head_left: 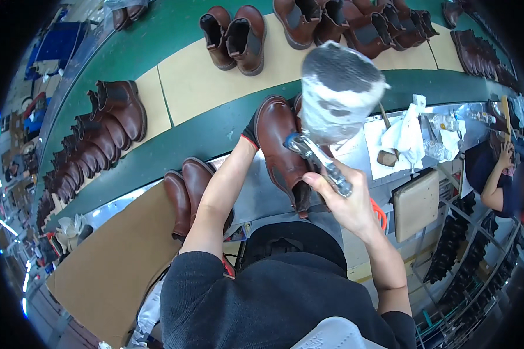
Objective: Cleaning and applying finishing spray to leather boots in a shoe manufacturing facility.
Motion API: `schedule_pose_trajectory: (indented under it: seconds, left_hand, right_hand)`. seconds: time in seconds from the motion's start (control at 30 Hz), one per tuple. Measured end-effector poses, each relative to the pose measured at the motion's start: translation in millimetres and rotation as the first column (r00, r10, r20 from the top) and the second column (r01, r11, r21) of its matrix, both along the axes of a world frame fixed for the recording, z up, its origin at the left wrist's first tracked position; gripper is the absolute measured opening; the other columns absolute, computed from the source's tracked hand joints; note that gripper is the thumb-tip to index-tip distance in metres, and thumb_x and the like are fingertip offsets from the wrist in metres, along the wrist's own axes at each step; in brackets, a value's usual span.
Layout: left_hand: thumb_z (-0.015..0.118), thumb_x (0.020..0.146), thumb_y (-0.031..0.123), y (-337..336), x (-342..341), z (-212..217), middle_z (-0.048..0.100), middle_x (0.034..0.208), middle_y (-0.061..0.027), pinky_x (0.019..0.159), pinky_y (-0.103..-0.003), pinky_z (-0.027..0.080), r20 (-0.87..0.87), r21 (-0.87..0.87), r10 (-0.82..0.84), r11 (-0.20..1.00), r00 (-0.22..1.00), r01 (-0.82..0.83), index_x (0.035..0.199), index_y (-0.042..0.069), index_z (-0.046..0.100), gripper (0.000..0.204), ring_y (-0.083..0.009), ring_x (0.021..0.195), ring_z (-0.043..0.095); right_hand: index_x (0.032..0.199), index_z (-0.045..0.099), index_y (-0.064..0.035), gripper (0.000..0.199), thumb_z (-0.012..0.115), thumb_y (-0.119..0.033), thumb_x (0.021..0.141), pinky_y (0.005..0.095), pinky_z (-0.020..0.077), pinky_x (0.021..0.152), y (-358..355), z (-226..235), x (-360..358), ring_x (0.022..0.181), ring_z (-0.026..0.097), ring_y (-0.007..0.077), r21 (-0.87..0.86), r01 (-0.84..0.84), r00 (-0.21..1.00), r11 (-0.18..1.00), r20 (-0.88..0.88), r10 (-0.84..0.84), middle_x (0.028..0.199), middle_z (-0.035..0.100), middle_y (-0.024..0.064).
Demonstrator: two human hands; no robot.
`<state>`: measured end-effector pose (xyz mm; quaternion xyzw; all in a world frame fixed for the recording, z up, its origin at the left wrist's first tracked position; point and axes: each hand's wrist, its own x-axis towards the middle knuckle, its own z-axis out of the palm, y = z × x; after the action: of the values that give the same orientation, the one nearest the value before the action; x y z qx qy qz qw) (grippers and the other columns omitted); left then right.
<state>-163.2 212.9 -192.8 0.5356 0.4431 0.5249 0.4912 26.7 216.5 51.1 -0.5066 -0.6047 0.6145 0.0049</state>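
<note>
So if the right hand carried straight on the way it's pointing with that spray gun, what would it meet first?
Most likely the brown boot that the left hand holds up: the right hand aims the spray gun up and left, toward it. Depth is unclear, so the gap cannot be judged.

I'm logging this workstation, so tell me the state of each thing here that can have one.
Brown boot: held up over the bench, toe pointing away, left hand gripping it.
Spray gun: gripped in the right hand, its wrapped cup on top, nozzle at the boot.
Pair of brown boots: standing upright on the bench, untouched.
Boots on the green belt: upright, in pairs.
White rag: crumpled on the bench.
</note>
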Motion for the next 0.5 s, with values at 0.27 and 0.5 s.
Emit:
schedule_pose_trajectory:
  seconds: [0.27,0.5]
  left_hand:
    - [0.051,0.093,0.009,-15.9,-14.6,-12.5,0.055,0.124,-0.0093,0.099,-0.033,0.043,0.496,-0.245,0.070,0.967,0.866,0.063,0.126,0.002,0.049,0.034,-0.0180,0.111,0.053]
    - [0.044,0.098,0.013,-19.2,-19.4,-39.2,0.053,0.127,-0.0083,0.103,-0.034,0.039,0.447,-0.137,0.036,0.990,0.894,0.028,0.129,0.004,0.046,0.032,-0.0177,0.113,0.051]
  right_hand:
    - [0.107,0.059,0.0094,0.039,0.067,-0.022,0.086,0.0323,0.0475,0.065,-10.1,4.0,-18.4,0.065,0.056,0.0177,0.264,-0.078,0.987,0.961,-0.112,0.111,0.076,0.063,0.0178]
    - [0.107,0.060,0.0073,0.036,0.067,-0.022,0.086,0.0315,0.0453,0.059,-11.3,-1.7,-29.1,0.059,0.051,0.0158,0.264,-0.120,0.991,0.957,-0.026,0.131,0.071,0.060,0.0158]
